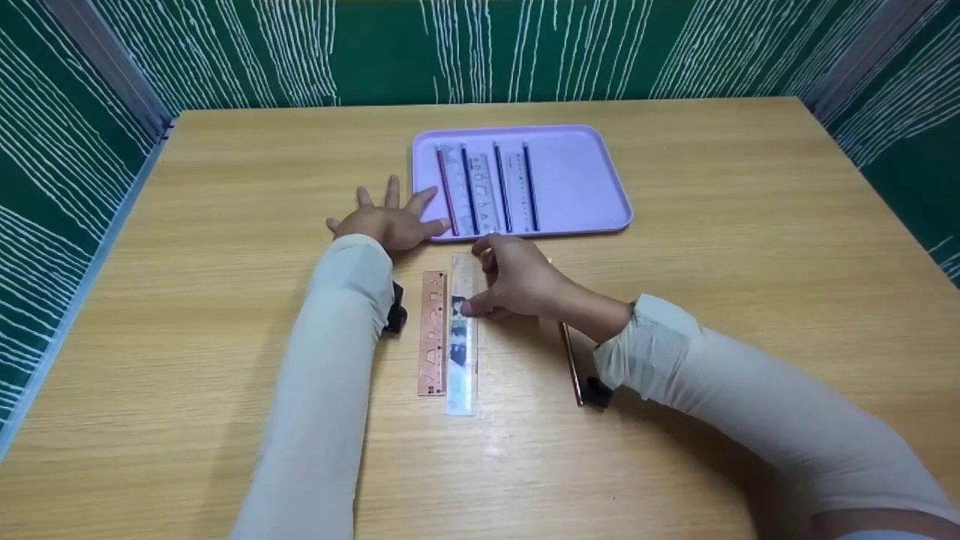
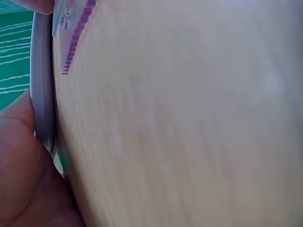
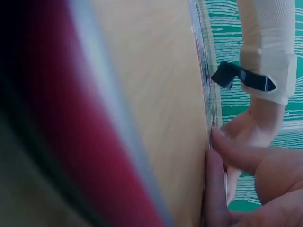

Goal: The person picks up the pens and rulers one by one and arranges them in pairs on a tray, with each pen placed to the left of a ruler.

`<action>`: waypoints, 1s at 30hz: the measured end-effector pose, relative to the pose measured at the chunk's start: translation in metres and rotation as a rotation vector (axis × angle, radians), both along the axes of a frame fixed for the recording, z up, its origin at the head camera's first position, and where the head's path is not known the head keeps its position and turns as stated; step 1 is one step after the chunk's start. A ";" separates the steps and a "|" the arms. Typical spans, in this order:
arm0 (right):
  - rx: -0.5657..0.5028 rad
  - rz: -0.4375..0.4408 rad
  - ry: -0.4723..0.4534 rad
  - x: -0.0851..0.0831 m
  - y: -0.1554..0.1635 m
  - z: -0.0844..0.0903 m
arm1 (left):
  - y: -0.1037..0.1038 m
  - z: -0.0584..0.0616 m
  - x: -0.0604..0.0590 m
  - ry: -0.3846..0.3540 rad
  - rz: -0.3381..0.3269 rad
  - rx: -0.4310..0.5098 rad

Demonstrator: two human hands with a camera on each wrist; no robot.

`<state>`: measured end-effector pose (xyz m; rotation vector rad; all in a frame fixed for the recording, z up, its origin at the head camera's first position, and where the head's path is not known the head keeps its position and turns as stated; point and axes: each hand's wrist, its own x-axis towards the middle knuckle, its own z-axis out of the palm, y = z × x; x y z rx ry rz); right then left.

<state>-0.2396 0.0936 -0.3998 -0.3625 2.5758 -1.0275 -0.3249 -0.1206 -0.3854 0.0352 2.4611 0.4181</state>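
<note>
My left hand (image 1: 386,223) rests with spread fingers at the left edge of a lilac tray (image 1: 581,180), its thumb over the near rim. A clear ruler with a printed picture (image 1: 460,386) lies lengthwise on the table before the tray. At its right edge, the thumb and fingers of my right hand (image 1: 521,277) pinch it; the right wrist view shows the thumb (image 3: 241,153) on this ruler, seen edge-on. Left beside it is a pink stencil ruler (image 1: 432,337). Beneath my right wrist lies a pencil (image 1: 571,367), partly hidden.
In the tray's left half, a red pencil (image 1: 447,191), several dark pencils and clear rulers (image 1: 484,191) lie alternating side by side. The wooden table (image 1: 225,300) meets green walls with white lines (image 1: 382,52) at the back and sides.
</note>
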 end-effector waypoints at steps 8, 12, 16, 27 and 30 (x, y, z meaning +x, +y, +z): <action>0.075 0.010 0.026 0.000 -0.004 0.002 | -0.002 0.001 0.000 -0.002 -0.004 0.005; 0.099 0.024 0.034 -0.001 -0.004 0.002 | -0.001 0.000 -0.001 0.000 0.010 0.008; 0.113 0.027 0.046 -0.001 -0.004 0.001 | 0.000 -0.001 -0.002 -0.008 0.015 0.008; -0.032 -0.041 -0.040 0.003 0.000 0.003 | -0.001 0.000 -0.001 0.005 -0.029 -0.005; -0.116 -0.075 -0.097 0.004 0.002 0.004 | 0.000 -0.001 -0.001 0.006 -0.029 -0.003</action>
